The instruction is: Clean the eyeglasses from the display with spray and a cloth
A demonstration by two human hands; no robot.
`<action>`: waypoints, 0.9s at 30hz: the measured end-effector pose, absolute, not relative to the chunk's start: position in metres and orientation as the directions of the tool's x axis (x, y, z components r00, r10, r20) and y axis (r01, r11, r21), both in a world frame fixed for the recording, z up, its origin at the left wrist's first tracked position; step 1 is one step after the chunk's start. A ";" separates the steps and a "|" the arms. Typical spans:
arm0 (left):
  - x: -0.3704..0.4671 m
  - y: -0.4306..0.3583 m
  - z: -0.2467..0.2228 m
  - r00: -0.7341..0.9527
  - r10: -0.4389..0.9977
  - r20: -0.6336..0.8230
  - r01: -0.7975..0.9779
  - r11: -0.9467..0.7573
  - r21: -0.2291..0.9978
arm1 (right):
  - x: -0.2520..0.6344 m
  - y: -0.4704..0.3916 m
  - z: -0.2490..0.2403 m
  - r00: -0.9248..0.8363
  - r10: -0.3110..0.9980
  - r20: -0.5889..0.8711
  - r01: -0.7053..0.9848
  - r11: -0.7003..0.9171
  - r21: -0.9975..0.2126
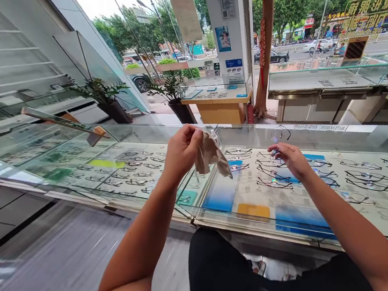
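Note:
My left hand is closed on a crumpled beige cloth, which hangs from the fingertips above the glass display counter. To the right, my right hand pinches a thin-framed pair of eyeglasses between thumb and fingers, holding it up over the counter. The cloth and the eyeglasses are apart. Beneath both hands, rows of eyeglass frames lie inside the glass counter. A small bottle stands just behind the cloth, partly hidden by it.
A mirror-like panel on a wooden stand rests on the counter at left. Potted plants stand behind the counter. Farther back is a wooden display table, with another glass case at right. My legs are against the counter's front.

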State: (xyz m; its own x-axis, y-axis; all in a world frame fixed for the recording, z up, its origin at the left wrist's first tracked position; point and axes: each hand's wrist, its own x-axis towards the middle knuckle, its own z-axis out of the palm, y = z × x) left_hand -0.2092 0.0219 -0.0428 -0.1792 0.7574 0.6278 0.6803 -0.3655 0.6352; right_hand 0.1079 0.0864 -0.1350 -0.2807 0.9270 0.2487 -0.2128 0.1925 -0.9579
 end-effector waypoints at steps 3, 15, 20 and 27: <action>-0.191 0.027 -0.029 -0.093 0.819 0.566 0.606 -0.404 0.685 | 0.107 0.084 -0.133 -0.333 0.920 0.208 -0.273 0.118 -0.955; -0.124 0.047 -0.036 0.164 0.899 0.406 0.461 -0.434 0.774 | 0.099 0.076 -0.131 -0.469 0.827 0.309 -0.364 0.137 -0.921; -0.112 0.044 -0.039 0.218 0.895 0.390 0.466 -0.446 0.764 | 0.096 0.077 -0.135 -0.477 0.826 0.298 -0.355 0.129 -0.926; -0.112 0.044 -0.040 0.226 0.898 0.378 0.444 -0.440 0.780 | 0.094 0.079 -0.140 -0.421 0.847 0.326 -0.207 0.260 -0.943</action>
State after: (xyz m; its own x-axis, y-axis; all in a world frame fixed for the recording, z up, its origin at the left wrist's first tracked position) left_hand -0.1123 0.0438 -0.0399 0.2256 0.8978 0.3783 0.4441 -0.4404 0.7803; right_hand 0.0936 0.0788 -0.1395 -0.4210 0.8466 0.3255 -0.2069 0.2598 -0.9432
